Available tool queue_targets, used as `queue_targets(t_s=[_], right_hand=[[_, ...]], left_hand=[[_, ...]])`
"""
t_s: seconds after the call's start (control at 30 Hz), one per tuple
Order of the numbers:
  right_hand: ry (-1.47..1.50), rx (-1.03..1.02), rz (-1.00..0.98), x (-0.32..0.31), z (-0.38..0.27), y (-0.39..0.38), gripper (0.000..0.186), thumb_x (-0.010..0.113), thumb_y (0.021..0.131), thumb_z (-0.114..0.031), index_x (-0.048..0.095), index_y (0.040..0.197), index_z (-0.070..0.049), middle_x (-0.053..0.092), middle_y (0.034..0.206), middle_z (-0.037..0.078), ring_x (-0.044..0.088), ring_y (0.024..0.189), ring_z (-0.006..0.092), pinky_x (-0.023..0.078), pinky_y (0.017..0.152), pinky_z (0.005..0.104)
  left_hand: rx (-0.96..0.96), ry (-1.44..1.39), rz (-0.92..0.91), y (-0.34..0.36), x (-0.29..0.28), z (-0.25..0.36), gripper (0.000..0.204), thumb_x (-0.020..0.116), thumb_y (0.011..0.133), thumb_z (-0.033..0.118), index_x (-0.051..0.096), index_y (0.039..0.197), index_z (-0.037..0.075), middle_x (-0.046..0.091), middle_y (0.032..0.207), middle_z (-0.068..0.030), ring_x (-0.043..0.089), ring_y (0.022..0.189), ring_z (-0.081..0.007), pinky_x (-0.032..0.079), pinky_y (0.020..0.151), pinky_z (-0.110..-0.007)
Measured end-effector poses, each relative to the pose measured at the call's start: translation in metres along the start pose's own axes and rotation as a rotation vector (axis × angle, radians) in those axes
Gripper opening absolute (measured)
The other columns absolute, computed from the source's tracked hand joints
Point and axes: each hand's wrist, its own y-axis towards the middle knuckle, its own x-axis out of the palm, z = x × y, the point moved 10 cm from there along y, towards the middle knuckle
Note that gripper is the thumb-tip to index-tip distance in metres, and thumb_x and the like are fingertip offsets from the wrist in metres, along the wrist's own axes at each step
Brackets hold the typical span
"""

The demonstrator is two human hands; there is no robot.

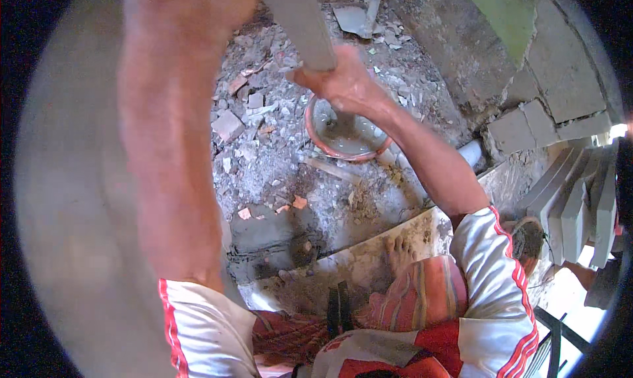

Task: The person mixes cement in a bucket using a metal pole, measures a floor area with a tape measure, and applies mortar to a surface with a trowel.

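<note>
My right hand (349, 84) is closed on the lower end of a long, flat grey slab (300, 22), which looks like a tile seen nearly edge-on. Its thumb lies on the near side, and the slab runs up past the top edge. On the left my forearm (175, 147) reaches up close to the camera; the left hand itself lies beyond the picture. Below my right hand stands a round orange-rimmed basin (339, 157) with murky grey liquid in it. The hand covers part of its far rim.
Broken rubble (257, 140) covers the floor around the basin. A flat-bladed tool (356, 22) with a blue handle lies at the back. Several grey slabs (573, 200) lean at the right, below a partly tiled wall (570, 68). A blurred grey surface (72, 200) fills the left.
</note>
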Motion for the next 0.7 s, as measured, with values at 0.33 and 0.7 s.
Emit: queue_targets(t_s=[0.33,0.7], right_hand=[[0.091,-0.01,0.066,0.048,0.132,-0.033,0.021,0.069,0.082,-0.025,0.068,0.082,-0.005,0.069,0.072,0.012,0.069,0.068,0.0205,0.054,0.064,0.036],[0.147,-0.035,0.11,0.04,0.165,0.009,0.022,0.074,0.079,-0.022,0.069,0.087,-0.002,0.069,0.075,0.011,0.066,0.069,0.0179,0.053,0.065,0.0355]], left_hand=[[-0.36,-0.246,0.171,-0.074,-0.018,-0.157,0.025,0.071,0.082,0.021,0.056,0.068,0.006,0.048,0.054,-0.0043,0.048,0.046,-0.0149,0.044,0.048,-0.032],[-0.25,-0.194,0.096,-0.056,-0.004,-0.174,0.025,0.072,0.082,0.026,0.058,0.069,0.009,0.048,0.051,-0.0009,0.048,0.04,-0.0113,0.044,0.04,-0.03]])
